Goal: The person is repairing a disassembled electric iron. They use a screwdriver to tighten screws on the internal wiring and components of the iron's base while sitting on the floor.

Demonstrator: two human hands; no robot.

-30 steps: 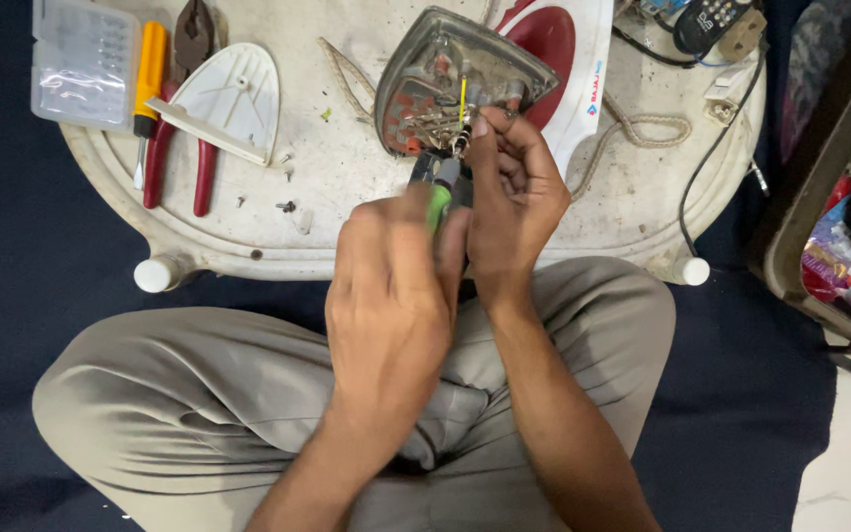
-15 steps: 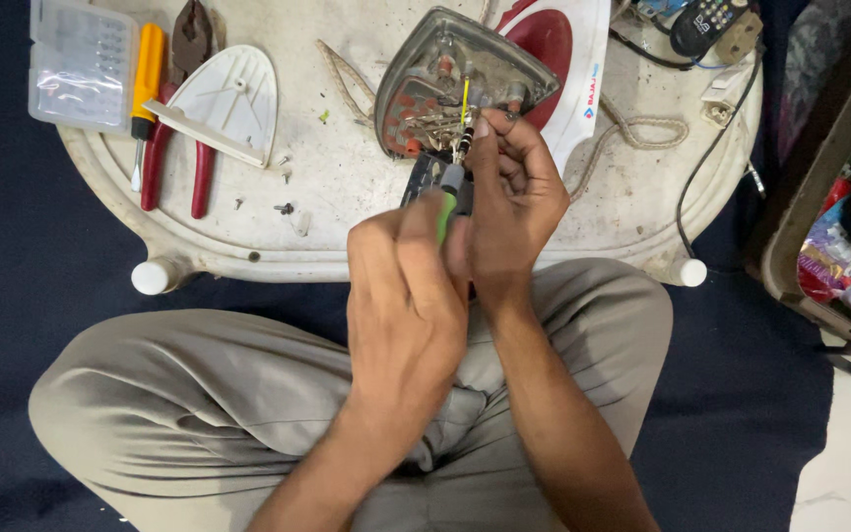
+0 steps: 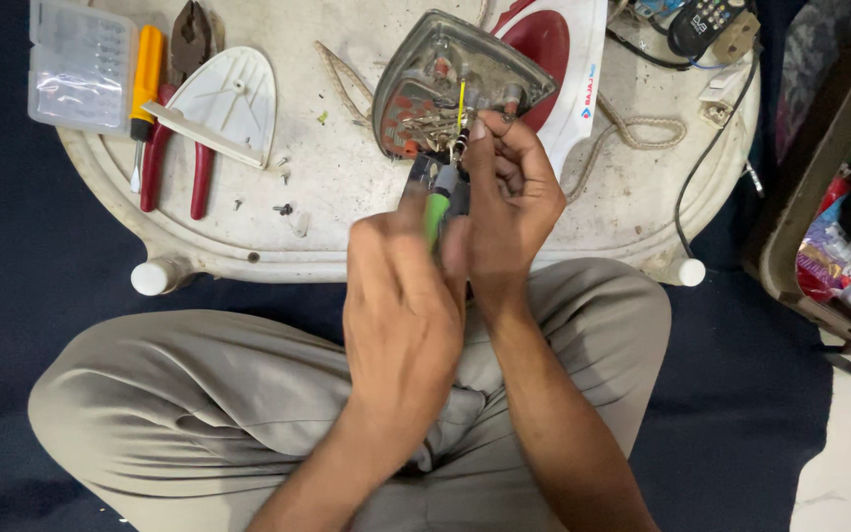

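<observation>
The opened iron lies on the white board, directly ahead of both hands, its pointed end towards the far right and its broad end towards the person. The left hand is closed around a green-handled tool. The tool's long axis runs away from the body, with its tip at the iron's near edge. The right hand is curled, its fingertips pinching the wires at that same edge; a yellow wire rises between them. The right hand is nearer the iron; the left sits behind the tool, closer to the lap. To the left of the hands lie red-handled pliers, an orange-handled screwdriver, a white cover plate and a clear plastic box.
</observation>
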